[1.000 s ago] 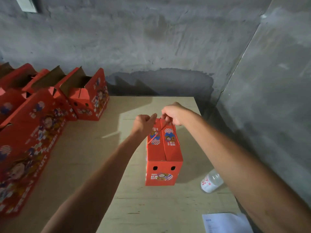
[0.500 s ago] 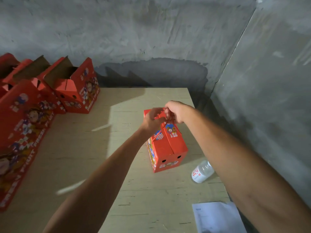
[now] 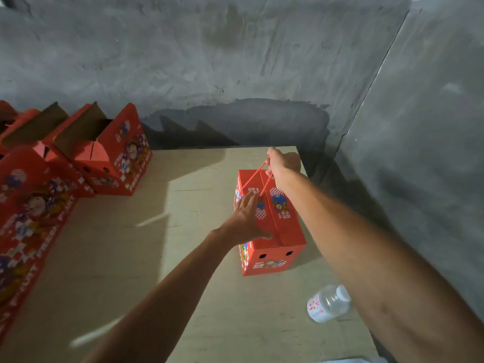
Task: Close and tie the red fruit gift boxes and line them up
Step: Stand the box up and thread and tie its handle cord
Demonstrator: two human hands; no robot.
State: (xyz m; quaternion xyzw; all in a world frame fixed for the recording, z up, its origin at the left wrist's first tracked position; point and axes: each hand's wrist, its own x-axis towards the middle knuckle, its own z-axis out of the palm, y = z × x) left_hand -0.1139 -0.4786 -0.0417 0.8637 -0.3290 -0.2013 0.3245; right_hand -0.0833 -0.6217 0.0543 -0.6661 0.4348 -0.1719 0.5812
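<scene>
My left hand (image 3: 246, 218) lies flat with straight fingers pressing on the closed top of the red fruit gift box (image 3: 269, 226), which stands on the plywood table (image 3: 131, 258) toward its far right corner. My right hand (image 3: 284, 163) is clenched around the red twisted cord handle (image 3: 255, 179), pulling it taut above the box's far end. Open red gift boxes (image 3: 110, 158) with raised flaps stand in a row at the left by the concrete wall (image 3: 209, 61). A clear plastic bottle (image 3: 328, 303) lies on its side near the box, just beside my right forearm.
</scene>
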